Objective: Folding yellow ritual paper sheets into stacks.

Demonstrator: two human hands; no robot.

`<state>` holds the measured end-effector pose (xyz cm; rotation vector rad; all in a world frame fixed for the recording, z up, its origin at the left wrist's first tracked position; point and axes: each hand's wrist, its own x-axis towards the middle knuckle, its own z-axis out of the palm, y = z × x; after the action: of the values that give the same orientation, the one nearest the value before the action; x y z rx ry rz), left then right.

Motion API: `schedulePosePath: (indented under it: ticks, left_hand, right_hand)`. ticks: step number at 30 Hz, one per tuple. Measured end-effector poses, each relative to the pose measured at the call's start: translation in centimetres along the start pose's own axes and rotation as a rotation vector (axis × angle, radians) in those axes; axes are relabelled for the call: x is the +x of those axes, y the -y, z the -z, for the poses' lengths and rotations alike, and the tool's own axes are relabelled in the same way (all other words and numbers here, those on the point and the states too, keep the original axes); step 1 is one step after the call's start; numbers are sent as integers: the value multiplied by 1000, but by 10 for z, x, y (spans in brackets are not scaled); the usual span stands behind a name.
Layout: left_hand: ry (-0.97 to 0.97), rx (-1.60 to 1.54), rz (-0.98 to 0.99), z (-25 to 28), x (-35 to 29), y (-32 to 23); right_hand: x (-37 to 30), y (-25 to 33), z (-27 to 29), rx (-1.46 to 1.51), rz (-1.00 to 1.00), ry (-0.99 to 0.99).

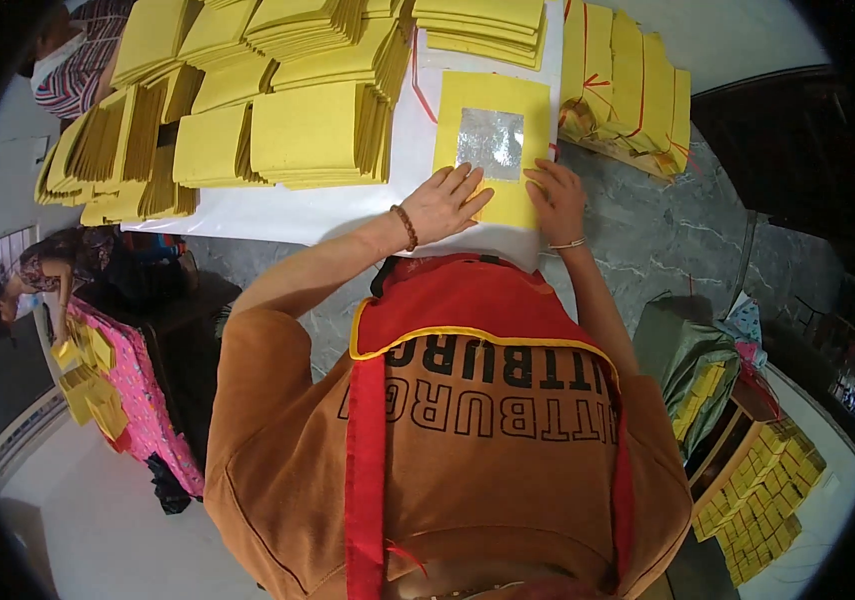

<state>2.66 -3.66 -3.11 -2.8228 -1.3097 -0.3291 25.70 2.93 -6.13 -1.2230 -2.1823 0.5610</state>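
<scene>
A yellow joss paper sheet (513, 92) with a shiny silver foil square (491, 144) in its middle lies in front of me on the white-covered table (278, 213). My left hand (445, 207) rests on its lower left part, fingers spread, and wears a brown bead bracelet. At the sheet's right edge is my right hand (559, 203), its fingers laid over the border beside the foil, a thin bangle on its wrist. Whether the sheet under my hands is single or a stack, I cannot tell.
Folded yellow paper bundles (313, 130) crowd the table's left side; a flat stack (483, 30) lies beyond the sheet. Red-tied bundles (623, 80) stand at right. Further off are a pink-covered table (148, 385) with another person (73, 260), and piled yellow packets (763, 490) at lower right.
</scene>
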Motion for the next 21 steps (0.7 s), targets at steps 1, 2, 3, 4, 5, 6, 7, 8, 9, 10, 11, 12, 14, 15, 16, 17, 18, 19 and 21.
schedulePosePath:
  ticks: [1,2,3,4,5,6,7,8,9,10,11,12,14,15,16,17,18,19,21]
  left_hand:
    - [-9,66,-35,-1,1,1]
    - [-8,66,-33,-1,2,4]
    - [-16,-123,18,1,5,9]
    - [-22,-311,68,3,9,13]
    - [-21,-312,62,4,12,19]
    - [-4,-420,174,9,14,25]
    - [14,-528,286,14,16,28]
    - [-14,-690,406,19,17,29]
    - [-13,-689,405,19,16,30]
    - [4,-807,470,18,16,33]
    - [22,-926,536,17,16,36]
    - [3,-933,531,16,17,37]
    - [51,-976,575,16,16,39]
    - [96,-1018,620,17,16,39]
    - [97,-1020,620,15,16,39]
    - [104,-1063,628,11,14,41]
    - [111,-1106,635,9,14,41]
    - [110,-1107,636,7,13,42]
    - [83,-1196,596,4,12,42]
  right_hand:
    - [2,-5,0,1,2,3]
    - [5,-11,0,99,-15,15]
    - [6,-16,0,196,-35,22]
    - [8,-21,-2,194,-38,19]
    - [8,-25,-4,395,-91,26]
    - [8,-24,-3,596,-145,34]
    - [7,-22,-2,595,-149,31]
    - [6,-20,-3,697,-275,32]
    - [6,-16,-3,800,-397,35]
    - [6,-16,-3,801,-397,35]
    - [7,-17,-4,811,-390,31]
    - [7,-17,-3,819,-384,26]
    - [8,-17,-3,837,-402,29]
    - [8,-16,-2,852,-418,34]
    - [8,-17,-3,852,-419,35]
    - [7,-18,-4,847,-418,22]
    - [7,-19,-5,842,-415,10]
    - [8,-21,-6,842,-414,11]
    - [8,-22,-7,816,-390,21]
